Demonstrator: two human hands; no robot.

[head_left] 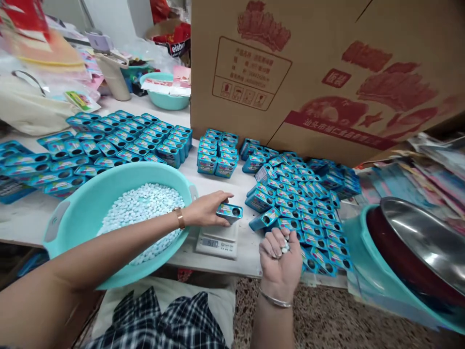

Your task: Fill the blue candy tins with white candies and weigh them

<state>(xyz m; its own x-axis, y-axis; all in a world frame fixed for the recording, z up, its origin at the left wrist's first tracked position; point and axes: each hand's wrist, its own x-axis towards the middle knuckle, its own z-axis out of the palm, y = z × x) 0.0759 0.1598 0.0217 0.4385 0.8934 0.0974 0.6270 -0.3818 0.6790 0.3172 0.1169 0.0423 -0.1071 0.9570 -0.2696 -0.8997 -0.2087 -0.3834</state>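
My left hand [205, 208] reaches across the mint-green basin [90, 194] and grips a small blue tin [229, 212] by its ends. The tin, with a dark round hole in its top, is at a small white digital scale [218, 241]; whether it rests fully on the plate I cannot tell. Lower right, my right hand [279, 252] is palm up, fingers curled around several pale candies [286, 246]. Many more pale candies [145, 203] lie inside the basin.
Rows of blue tins [127, 135] stand behind the basin, and another group [305, 203] fills the table's right side. A large cardboard box [308, 72] stands at the back. Stacked basins [417, 247] sit at right; a smaller green bowl [169, 97] is farther back.
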